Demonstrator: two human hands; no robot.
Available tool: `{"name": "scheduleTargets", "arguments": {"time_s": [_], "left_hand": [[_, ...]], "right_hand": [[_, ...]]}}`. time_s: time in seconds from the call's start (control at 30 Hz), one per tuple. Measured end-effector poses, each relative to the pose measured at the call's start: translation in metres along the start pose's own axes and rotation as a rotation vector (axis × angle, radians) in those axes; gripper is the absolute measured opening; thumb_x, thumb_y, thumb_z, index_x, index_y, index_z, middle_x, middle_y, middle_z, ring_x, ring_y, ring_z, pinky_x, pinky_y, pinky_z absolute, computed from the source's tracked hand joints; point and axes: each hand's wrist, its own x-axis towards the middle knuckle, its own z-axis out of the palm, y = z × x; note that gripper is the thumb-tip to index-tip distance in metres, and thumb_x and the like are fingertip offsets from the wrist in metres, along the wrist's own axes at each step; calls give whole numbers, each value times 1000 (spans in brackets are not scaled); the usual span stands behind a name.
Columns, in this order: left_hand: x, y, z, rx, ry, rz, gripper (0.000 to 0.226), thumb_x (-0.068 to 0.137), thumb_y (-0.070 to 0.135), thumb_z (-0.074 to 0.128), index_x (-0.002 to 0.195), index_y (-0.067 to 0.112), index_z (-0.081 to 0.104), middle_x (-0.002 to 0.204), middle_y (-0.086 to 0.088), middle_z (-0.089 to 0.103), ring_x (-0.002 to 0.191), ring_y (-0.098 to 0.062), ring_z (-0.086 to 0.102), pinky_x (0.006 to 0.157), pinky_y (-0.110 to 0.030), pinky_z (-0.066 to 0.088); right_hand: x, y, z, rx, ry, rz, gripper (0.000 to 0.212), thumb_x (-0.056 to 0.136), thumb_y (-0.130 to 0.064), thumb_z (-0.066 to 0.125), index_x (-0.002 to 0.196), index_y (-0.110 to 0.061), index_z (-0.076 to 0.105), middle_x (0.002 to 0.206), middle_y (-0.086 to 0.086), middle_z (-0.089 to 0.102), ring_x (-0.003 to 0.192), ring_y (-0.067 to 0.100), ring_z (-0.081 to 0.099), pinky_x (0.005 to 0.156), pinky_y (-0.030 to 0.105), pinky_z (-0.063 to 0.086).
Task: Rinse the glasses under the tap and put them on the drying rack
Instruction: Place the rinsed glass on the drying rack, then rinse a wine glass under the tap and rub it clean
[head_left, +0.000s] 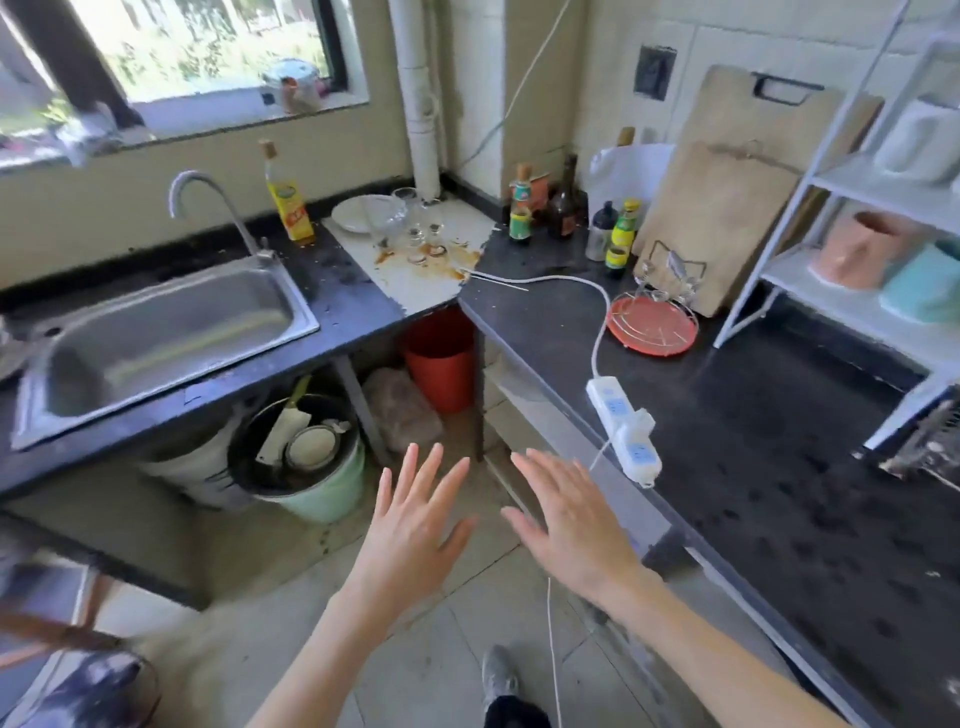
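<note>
I am holding both hands out in the air in front of me, low over the floor and well short of the sink (156, 332): the left hand (410, 525) and the right hand (571, 525) are both showing their backs, with the fingers straight and spread, gripping nothing. To the right of the sink, across the gap under the counter corner, a white power strip (623, 431) is lying on the dark counter, and its cable is running back toward the corner. Further right of the sink, past the strip, the drying rack (654, 317) with its red tray is standing on the same counter, and no glass is sitting on it. The tap (208, 208) is rising at the back edge of the sink, with a yellow bottle (288, 200) just beside it on the right. The glasses (410, 218) are waiting beyond the sink's right end, grouped on a stained white board (415, 265) in the counter corner, next to a white plate (353, 213).
</note>
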Motion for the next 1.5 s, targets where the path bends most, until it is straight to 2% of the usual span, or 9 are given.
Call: {"name": "scheduleTargets", "arguments": {"time_s": [0.07, 0.13, 0.2, 0.27, 0.47, 0.9, 1.13, 1.3, 1.5], "left_hand": [[10, -30, -7, 16, 30, -53, 59, 86, 49, 35, 136, 19, 45, 140, -13, 46, 132, -41, 34, 97, -59, 35], [24, -59, -15, 10, 47, -117, 63, 85, 52, 29, 139, 21, 42, 146, -12, 39, 138, -35, 19, 105, -53, 25], [39, -87, -20, -37, 122, -221, 76, 79, 63, 14, 146, 29, 24, 156, -3, 14, 140, -22, -9, 112, -41, 1], [55, -113, -29, -136, 138, -364, 83, 72, 68, 7, 147, 34, 13, 157, 3, 0, 140, -16, -20, 113, -38, -7], [113, -178, -55, -167, 191, -486, 59, 95, 44, 41, 147, 31, 17, 158, 2, 3, 144, -21, -13, 116, -40, -4], [286, -323, -69, -155, -25, -405, 60, 94, 55, 24, 147, 33, 7, 158, 3, -6, 144, -21, -15, 116, -38, -3], [389, -369, -87, -206, -73, -250, 58, 97, 44, 33, 148, 30, 9, 158, 5, -2, 144, -18, -12, 118, -39, 3], [452, -375, -74, -307, -167, -221, 58, 98, 42, 35, 148, 31, 9, 157, 8, -2, 144, -15, -10, 116, -35, 2], [548, -363, -56, -602, -119, -317, 62, 95, 38, 46, 147, 22, 17, 154, 1, 23, 141, -16, 22, 113, -30, 21]], "right_hand": [[40, -17, 10, 1, -14, -39, 62, 86, -51, 34, 130, -12, 54, 130, 8, 58, 121, 24, 54, 105, 47, 34], [82, -31, 18, 20, -33, -91, 69, 84, -57, 26, 138, -17, 45, 141, 5, 47, 132, 21, 42, 113, 37, 21], [124, -38, 24, 58, -64, -126, 77, 81, -62, 18, 144, -21, 35, 150, 1, 34, 140, 16, 28, 116, 30, 13], [163, -44, 27, 95, -75, -125, 76, 82, -62, 21, 144, -21, 33, 151, 0, 31, 141, 16, 25, 116, 29, 15], [272, -53, 29, 70, -98, -179, 64, 91, -55, 34, 144, -19, 34, 150, 3, 33, 140, 18, 27, 116, 34, 21], [489, -45, 59, 78, -127, 26, 55, 96, -41, 42, 144, -18, 29, 150, 0, 30, 138, 16, 27, 112, 28, 24], [577, -30, 81, 294, -130, 265, 50, 98, -31, 43, 143, -13, 32, 148, 4, 37, 136, 19, 34, 110, 32, 29], [635, -1, 81, 714, -107, 513, 42, 99, -17, 41, 141, -13, 37, 143, 3, 43, 131, 18, 40, 106, 30, 33], [705, 46, 95, 927, -244, 615, 46, 100, -9, 39, 144, -19, 33, 147, -1, 38, 134, 18, 38, 111, 41, 33]]}}
